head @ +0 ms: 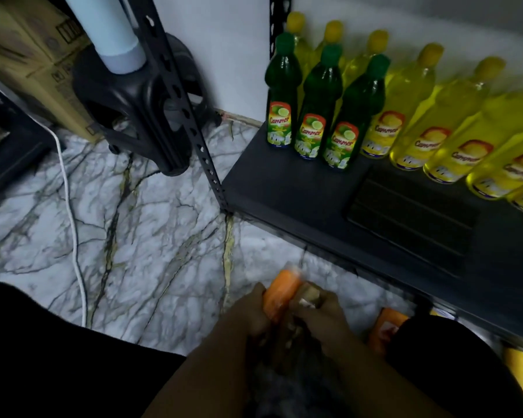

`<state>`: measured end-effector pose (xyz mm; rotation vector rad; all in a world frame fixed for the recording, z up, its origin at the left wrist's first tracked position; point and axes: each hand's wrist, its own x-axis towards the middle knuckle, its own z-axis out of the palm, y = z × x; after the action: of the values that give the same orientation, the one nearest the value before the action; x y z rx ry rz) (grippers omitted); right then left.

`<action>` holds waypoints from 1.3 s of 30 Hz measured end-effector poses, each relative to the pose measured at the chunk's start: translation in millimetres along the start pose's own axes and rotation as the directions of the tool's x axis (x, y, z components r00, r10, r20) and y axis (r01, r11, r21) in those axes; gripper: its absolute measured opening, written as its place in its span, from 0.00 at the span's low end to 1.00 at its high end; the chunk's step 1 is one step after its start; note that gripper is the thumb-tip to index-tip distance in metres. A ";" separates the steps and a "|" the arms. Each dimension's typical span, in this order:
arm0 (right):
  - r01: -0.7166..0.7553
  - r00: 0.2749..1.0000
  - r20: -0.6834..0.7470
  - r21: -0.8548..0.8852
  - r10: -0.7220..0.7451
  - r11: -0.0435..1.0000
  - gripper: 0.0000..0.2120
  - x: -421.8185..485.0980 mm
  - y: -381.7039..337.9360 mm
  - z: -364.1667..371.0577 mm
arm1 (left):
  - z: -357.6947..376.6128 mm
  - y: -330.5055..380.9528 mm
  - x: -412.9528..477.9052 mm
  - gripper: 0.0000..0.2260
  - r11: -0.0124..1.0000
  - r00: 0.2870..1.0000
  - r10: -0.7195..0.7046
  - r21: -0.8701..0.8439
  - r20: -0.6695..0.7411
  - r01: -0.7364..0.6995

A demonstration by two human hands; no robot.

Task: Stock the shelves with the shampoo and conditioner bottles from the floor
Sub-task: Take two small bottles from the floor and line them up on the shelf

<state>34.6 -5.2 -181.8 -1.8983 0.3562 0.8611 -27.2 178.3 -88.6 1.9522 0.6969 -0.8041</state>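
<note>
Over the marble floor (148, 236), near the black shelf's (284, 191) front edge, the left hand (248, 309) gripped a blurred orange bottle (280, 292). The right hand (323, 315) crowded beside it, its hold impossible to tell. Green bottles (317, 116) and yellow bottles (411, 110) labelled "Cammer" lined the shelf's back edge.

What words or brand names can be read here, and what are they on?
"Cammer": on the label of each of the three green bottles.
"Cammer": on the labels of the yellow bottles beside them; the small print below is unreadable.
Cardboard box: printed marks too blurred to read.
Orange bottle: label blurred, unreadable.
</note>
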 end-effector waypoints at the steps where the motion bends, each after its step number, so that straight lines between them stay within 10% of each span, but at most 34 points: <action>1: 0.045 0.999 -0.016 0.003 -0.045 0.999 0.37 -13.5 -17.8 -7.0 | -0.8 5.1 -4.8 0.29 0.999 1.000 -0.013 -0.052 -0.001 0.013; 13: 0.324 0.942 -0.086 -0.012 -0.324 0.946 0.22 -124.9 -110.4 -86.6 | 5.9 75.2 -56.7 0.34 0.837 0.969 0.247 -0.500 -0.019 -0.223; 19: 0.422 0.886 -0.087 -0.257 -0.456 0.869 0.21 -148.4 -106.3 -84.8 | 14.4 71.6 -71.0 0.26 0.836 0.907 0.339 -0.363 -0.248 -0.412; 29: 0.357 0.921 -0.010 -0.373 -0.389 0.856 0.17 -154.1 -97.3 -75.2 | 20.4 60.2 -89.2 0.16 0.896 0.862 0.443 0.073 -0.248 -0.439; 39: 0.490 0.833 -0.292 -0.005 -0.470 0.872 0.21 -206.8 -146.2 -112.0 | -36.3 132.0 -133.5 0.18 0.778 0.798 0.412 -0.286 -0.439 -0.559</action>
<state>19.2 -58.1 89.6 -1.9248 0.0639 0.2324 -5.7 130.3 95.3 1.7791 0.4611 0.0338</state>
